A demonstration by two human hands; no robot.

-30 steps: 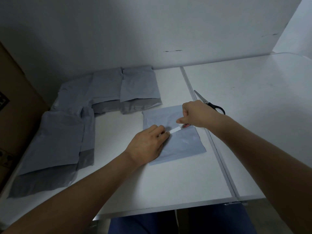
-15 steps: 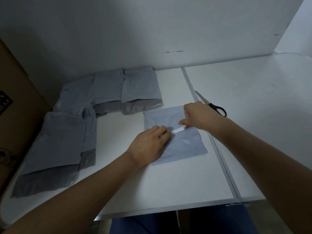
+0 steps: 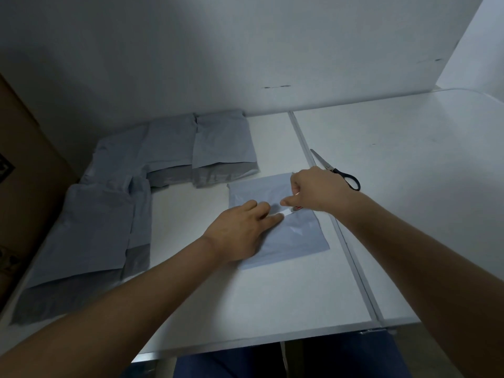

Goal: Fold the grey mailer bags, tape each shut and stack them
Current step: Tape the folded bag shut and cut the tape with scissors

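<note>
A folded grey mailer bag (image 3: 294, 236) lies flat in the middle of the white table (image 3: 245, 304). My left hand (image 3: 240, 230) presses its fingertips on the bag and on the end of a short white tape strip (image 3: 285, 211). My right hand (image 3: 316, 190) grips a tape roll, mostly hidden under the fingers, with a bit of red showing (image 3: 297, 208). The strip runs between the two hands. Several unfolded grey mailer bags (image 3: 169, 148) lie at the back left and more mailer bags (image 3: 90, 236) along the left side.
Black-handled scissors (image 3: 338, 170) lie just behind my right hand, across the table's centre seam (image 3: 351, 255). A brown cardboard box (image 3: 24, 170) stands against the left edge. A white wall closes the back.
The tape strip between my hands has become shorter, with my right hand nearer the left fingertips. The bag has not shifted.
</note>
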